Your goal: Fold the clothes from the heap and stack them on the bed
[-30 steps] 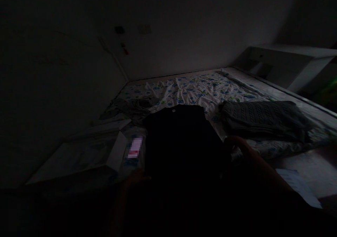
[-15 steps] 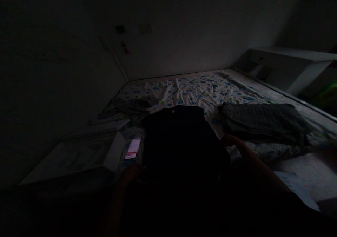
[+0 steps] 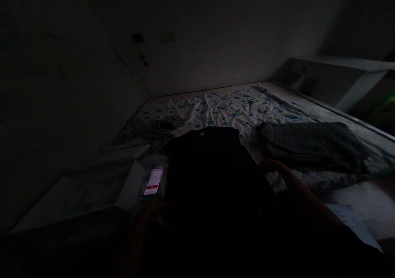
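The room is very dark. A black garment [image 3: 212, 167] lies flat on a bed with a blue-flowered sheet [image 3: 228, 109], its small white neck label at the far end. My left hand [image 3: 152, 208] is at the garment's near left edge and my right hand [image 3: 273, 169] at its right edge. Both hands touch the cloth. The darkness hides whether the fingers pinch the fabric.
A folded grey knitted piece [image 3: 308, 144] lies to the right on the bed. A crumpled grey cloth [image 3: 154, 127] sits at the far left. A white flat box [image 3: 83, 191] and a small card [image 3: 153, 181] lie left of the garment. A white shelf [image 3: 336, 78] stands at the back right.
My left hand has slid down and toward me along the garment's left edge. The right hand stays at the right edge. The view has tilted slightly.
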The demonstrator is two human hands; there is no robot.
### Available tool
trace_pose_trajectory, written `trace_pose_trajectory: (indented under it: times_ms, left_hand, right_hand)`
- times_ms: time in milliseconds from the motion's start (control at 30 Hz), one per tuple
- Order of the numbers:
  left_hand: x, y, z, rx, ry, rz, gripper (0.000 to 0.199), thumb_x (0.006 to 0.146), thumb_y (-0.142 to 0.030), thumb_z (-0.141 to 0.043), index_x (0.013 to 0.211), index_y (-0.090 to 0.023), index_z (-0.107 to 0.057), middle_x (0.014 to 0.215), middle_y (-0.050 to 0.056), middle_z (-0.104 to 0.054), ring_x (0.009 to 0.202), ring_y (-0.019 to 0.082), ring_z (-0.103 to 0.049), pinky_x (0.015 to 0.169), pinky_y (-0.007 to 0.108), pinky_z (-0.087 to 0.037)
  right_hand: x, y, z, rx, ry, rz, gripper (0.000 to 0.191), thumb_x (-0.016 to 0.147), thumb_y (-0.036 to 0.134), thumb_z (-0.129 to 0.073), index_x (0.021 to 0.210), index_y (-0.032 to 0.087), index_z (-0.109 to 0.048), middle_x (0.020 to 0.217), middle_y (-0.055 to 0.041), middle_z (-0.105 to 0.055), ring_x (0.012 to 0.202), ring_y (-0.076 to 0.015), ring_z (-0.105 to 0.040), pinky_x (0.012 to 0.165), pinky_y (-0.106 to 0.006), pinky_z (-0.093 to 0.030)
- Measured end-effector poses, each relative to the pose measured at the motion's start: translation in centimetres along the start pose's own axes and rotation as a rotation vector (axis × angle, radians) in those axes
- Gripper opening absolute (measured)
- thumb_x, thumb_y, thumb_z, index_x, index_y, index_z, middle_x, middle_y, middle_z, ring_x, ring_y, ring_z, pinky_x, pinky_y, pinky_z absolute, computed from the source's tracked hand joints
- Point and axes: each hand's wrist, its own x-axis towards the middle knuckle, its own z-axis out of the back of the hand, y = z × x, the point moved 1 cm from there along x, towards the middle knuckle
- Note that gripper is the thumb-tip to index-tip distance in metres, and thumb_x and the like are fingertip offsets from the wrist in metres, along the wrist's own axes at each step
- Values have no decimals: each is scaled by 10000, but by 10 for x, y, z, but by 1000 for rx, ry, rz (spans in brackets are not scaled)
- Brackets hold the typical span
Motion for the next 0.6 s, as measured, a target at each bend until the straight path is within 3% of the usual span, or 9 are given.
trace_pose_trajectory:
  times_ms: [133,267,433,600]
  left_hand:
    - [5,-14,12,-23,-113,0,378,968,-582,-747,907,-209,-772,1111,189,-887,1110,368,-859,901,383,-624]
    - [10,-16,19,82,-186,-27,385,944,-573,-785,1055,-206,-825,1158,211,-885,1199,401,-848,972,421,-636]
    - [21,-6,14,180,-150,20,252,998,-376,-719,1103,-178,-834,1297,239,-876,1280,386,-831,977,389,-621]
    - [29,-16,15,107,-139,9,312,1074,-362,-627,1220,-170,-825,1373,218,-867,1314,357,-825,980,360,-616]
  right_hand:
    - [24,19,-7,-33,-176,83,649,906,745,-884,685,188,-635,581,7,-515,698,-151,-603,596,-209,-376]
    - [40,23,-2,-96,-296,115,559,887,614,-945,666,181,-669,654,-41,-623,876,-225,-723,661,-209,-441]
    - [47,3,4,-51,-292,53,330,894,444,-946,809,167,-787,751,-56,-717,923,-236,-755,709,-210,-502]
    - [57,16,-11,-23,-166,118,350,963,431,-883,791,148,-769,737,-44,-712,824,-191,-701,653,-203,-464]
